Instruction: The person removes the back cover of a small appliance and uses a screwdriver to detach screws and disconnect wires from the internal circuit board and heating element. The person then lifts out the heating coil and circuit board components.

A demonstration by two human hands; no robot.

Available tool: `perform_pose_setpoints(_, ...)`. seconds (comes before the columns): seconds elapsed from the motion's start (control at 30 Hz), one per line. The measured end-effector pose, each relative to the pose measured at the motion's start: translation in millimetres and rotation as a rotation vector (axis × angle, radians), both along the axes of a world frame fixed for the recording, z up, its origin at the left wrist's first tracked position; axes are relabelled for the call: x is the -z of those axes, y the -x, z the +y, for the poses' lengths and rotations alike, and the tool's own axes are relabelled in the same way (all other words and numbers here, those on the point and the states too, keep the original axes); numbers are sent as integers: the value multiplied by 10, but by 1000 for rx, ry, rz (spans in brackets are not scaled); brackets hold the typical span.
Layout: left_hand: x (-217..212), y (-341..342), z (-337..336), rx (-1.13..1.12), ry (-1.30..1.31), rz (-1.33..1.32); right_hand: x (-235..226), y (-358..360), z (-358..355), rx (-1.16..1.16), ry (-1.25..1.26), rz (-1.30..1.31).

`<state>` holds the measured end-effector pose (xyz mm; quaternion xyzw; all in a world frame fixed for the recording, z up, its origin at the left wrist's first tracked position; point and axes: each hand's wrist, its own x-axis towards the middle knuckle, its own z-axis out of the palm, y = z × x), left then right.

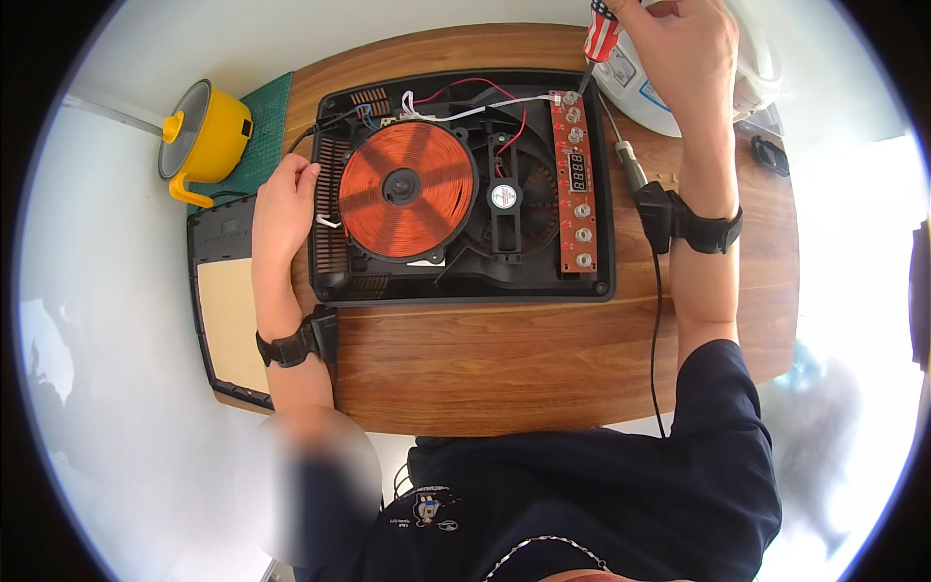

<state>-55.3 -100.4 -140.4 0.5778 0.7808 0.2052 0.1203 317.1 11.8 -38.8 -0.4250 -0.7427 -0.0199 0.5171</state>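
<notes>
An opened induction cooker housing point(388, 289), black and shallow, lies on the table with its inside showing. Within it are a copper coil point(427, 199), a cooling fan point(533, 199) and, along the right side, a red-brown circuit board point(580, 218) with a small display and several round clear parts. My left hand point(284, 207) has its fingers bent against the housing's left edge, holding it. At the far right, my right hand point(689, 44) grips a screwdriver point(602, 34) with a striped red-and-white handle. Its tip points down at the board's far end.
A soldering iron point(630, 165) with a black cable lies right of the housing. Behind it stands a white jug point(645, 102). On the left, a yellow electric pot point(218, 131) stands on a green mat point(267, 107), near a black-framed panel point(233, 320).
</notes>
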Motion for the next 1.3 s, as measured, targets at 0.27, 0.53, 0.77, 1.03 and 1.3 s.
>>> perform_pose_setpoints(0.27, 93, -5, 46, 3, 8, 12, 117, -66, 113, 0, 49, 38)
perform_pose_setpoints(0.53, 130, -21, 47, 5, 2, 7, 51, -75, 41, -105, 289, 176)
perform_pose_setpoints(0.77, 129, -80, 64, -7, 12, 1, 153, -135, 182, -51, -42, 62)
perform_pose_setpoints(1.03, 223, -35, 74, 6, -3, -18, 136, -150, 88, -15, 43, 5)
perform_pose_setpoints(1.3, 183, -53, 88, 2, 15, -21, 131, -158, 102, -2, 87, -24)
